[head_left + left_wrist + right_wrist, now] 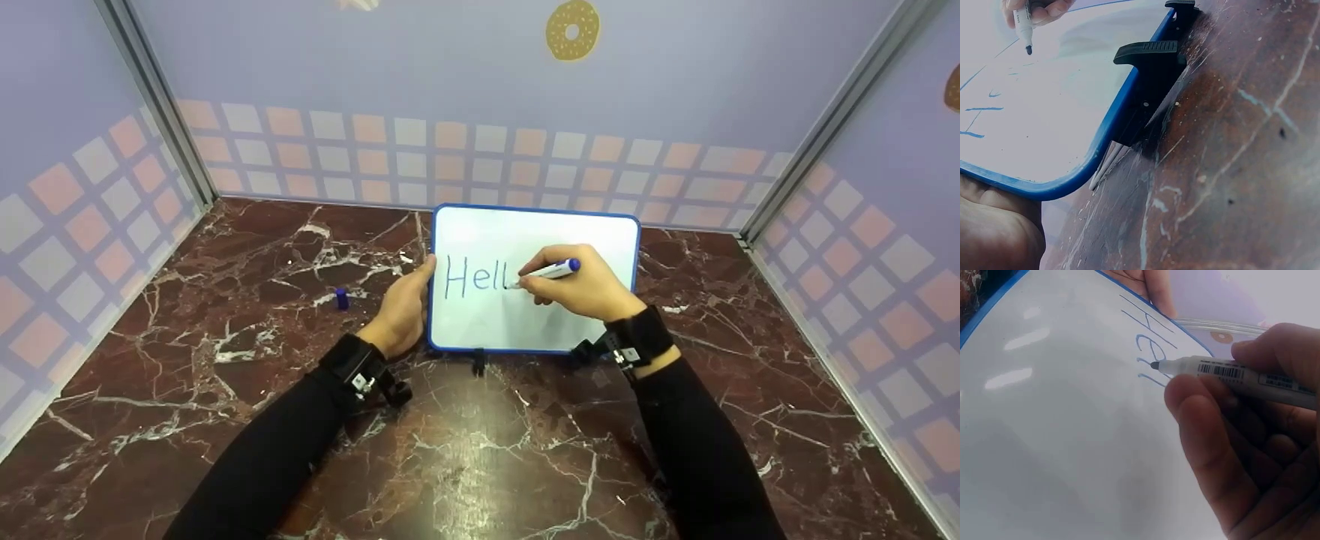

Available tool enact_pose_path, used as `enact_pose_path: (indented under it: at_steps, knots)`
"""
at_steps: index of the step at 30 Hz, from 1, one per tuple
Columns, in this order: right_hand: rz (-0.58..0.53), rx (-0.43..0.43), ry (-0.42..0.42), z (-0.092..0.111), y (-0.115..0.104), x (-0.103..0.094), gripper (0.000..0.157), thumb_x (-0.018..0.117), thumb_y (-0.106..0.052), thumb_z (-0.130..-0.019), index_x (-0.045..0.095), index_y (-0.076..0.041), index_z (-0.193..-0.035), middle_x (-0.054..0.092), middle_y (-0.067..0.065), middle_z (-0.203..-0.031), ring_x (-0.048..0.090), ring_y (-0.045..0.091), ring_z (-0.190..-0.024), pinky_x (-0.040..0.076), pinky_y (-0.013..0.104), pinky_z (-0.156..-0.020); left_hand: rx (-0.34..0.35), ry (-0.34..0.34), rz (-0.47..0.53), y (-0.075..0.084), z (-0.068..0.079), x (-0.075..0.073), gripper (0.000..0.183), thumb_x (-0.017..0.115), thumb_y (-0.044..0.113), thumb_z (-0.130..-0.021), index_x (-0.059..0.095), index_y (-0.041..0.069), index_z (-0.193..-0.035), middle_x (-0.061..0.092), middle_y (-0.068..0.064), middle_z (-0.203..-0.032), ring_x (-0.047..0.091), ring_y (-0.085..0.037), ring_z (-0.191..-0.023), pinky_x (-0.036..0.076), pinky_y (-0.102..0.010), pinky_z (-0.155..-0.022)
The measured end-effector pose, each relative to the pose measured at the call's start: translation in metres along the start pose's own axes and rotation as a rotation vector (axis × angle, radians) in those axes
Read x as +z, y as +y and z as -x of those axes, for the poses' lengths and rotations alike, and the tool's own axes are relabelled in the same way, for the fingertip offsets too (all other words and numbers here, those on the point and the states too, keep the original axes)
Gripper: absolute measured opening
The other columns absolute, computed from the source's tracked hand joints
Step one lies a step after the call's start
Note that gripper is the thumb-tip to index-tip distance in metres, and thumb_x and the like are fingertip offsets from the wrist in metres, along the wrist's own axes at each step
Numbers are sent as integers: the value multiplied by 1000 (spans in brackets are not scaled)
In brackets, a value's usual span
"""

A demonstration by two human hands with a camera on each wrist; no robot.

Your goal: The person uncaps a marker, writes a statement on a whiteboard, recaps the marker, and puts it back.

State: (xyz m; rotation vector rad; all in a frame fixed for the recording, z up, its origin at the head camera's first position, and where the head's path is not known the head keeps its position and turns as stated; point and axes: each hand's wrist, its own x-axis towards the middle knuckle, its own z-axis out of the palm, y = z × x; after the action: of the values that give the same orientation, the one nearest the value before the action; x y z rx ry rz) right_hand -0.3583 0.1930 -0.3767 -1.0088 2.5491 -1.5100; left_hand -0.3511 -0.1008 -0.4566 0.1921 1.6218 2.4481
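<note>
From the head camera, a blue-framed whiteboard (534, 225) stands propped near the middle of the frame on a dark marble table (225, 420). The left hand (401, 311) grips its left edge, thumb on the front, likely to keep it from sliding. The right hand (589, 289) pinches a marker (546, 272), tip at the board just after the blue letters "Hell". A small blue cap (342, 298) stands on the table to the left, near the board.

From the left wrist, the board's blue frame (1106, 140) runs diagonally; a black clip foot (1148, 53) props it up. The marker tip (1028, 49) shows at upper left.

From the right wrist, fingers (1207, 433) curl around the marker (1230, 374), tip touching the white surface (1061, 427) beside the writing.
</note>
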Motion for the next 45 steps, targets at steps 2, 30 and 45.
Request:
enact_pose_path:
  at_steps: [2,30,45]
  knots:
    - [6,-8,10,-1,-2,-1,11,79,-9,-102,84,-2,-110,83,11,-104,79,22,-74,66,30,-68,4,-1,-3,2,0,0,55,41,47,-121,63,4,-148,77,-17,-128,77,-32,-109,66,-49,-91]
    - [32,-2,36,22,15,3,13,80,-10,-103,84,-2,-112,82,11,-111,78,23,-75,65,29,-67,-27,-4,-2,-25,10,0,54,42,47,-121,65,5,-145,79,-16,-125,78,-31,-106,66,-48,-89]
    - [70,-94,71,2,3,-8,10,81,-7,-102,84,-1,-110,83,8,-103,78,22,-73,64,27,-65,20,0,-16,-1,1,-1,55,44,48,-120,65,4,-145,79,-17,-125,78,-31,-106,66,-47,-88]
